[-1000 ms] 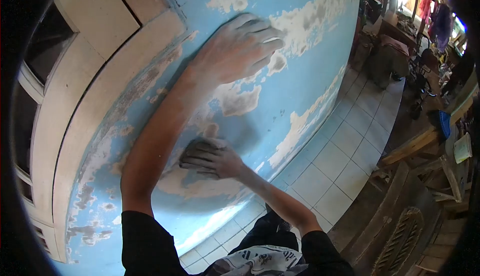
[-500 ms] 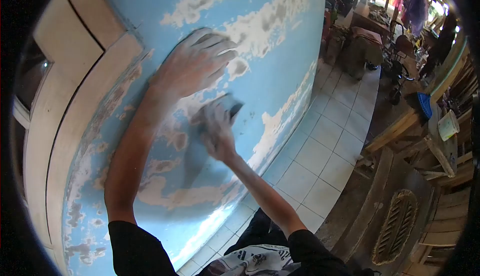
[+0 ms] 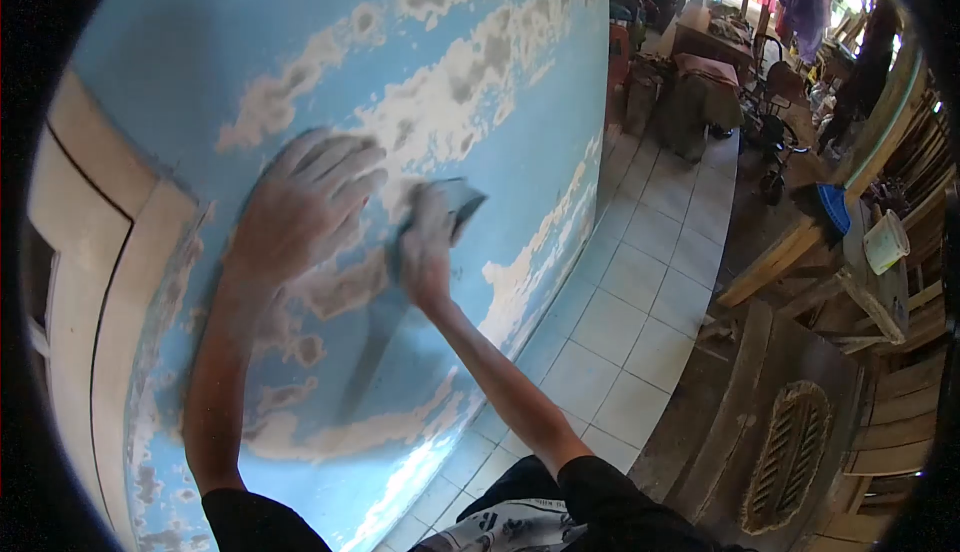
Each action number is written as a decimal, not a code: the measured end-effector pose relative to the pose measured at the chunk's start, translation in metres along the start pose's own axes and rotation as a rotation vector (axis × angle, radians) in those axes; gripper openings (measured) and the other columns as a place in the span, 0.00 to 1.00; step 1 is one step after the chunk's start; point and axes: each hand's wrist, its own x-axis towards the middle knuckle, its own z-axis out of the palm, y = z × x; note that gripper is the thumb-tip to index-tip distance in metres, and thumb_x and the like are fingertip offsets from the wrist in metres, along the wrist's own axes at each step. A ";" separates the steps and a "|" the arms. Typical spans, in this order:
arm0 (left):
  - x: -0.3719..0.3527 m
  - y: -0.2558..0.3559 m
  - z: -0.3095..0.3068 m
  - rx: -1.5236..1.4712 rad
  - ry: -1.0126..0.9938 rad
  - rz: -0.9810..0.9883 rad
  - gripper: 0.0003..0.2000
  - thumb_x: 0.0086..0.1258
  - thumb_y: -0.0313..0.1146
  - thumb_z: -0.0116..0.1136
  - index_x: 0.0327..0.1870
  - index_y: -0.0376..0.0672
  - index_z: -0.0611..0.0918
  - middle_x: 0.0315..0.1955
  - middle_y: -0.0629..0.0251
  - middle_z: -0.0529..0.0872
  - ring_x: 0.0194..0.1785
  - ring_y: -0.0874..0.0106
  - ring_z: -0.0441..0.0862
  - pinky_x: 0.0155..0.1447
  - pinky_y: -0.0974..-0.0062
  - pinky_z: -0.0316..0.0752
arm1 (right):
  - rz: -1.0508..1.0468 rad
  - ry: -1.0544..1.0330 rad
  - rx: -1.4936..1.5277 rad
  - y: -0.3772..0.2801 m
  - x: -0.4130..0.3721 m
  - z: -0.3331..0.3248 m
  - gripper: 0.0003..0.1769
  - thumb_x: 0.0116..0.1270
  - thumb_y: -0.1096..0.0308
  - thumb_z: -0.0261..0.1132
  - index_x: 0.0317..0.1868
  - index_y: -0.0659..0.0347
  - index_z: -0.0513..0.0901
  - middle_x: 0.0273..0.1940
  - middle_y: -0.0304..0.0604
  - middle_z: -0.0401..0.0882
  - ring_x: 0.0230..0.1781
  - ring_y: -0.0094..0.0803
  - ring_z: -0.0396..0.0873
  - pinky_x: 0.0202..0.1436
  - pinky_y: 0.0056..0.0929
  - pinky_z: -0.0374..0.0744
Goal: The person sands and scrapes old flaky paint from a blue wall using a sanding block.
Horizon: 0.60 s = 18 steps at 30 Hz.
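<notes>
Hands [image 3: 303, 204] [image 3: 429, 239] (two), one held grey sheet [image 3: 464, 196], one blue wall [image 3: 545, 157]

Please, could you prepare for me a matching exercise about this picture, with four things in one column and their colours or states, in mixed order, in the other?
Column 1
1. left hand
2. right hand
3. wall
4. container

Column 2
A. blue, with pale patches
B. gripping a dark grey piece
C. whitish, near the right edge of the view
D. laid against the painted surface, with no visible object in its grip

Right pairs: 1-D, 2-B, 3-A, 4-C
</notes>
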 end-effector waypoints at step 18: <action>0.028 -0.003 -0.006 0.197 -0.138 -0.068 0.15 0.64 0.40 0.60 0.53 0.54 0.82 0.63 0.76 0.74 0.69 0.76 0.66 0.77 0.64 0.54 | -0.024 0.262 0.072 -0.010 0.038 -0.010 0.33 0.77 0.58 0.42 0.75 0.66 0.50 0.76 0.62 0.43 0.77 0.58 0.39 0.76 0.56 0.38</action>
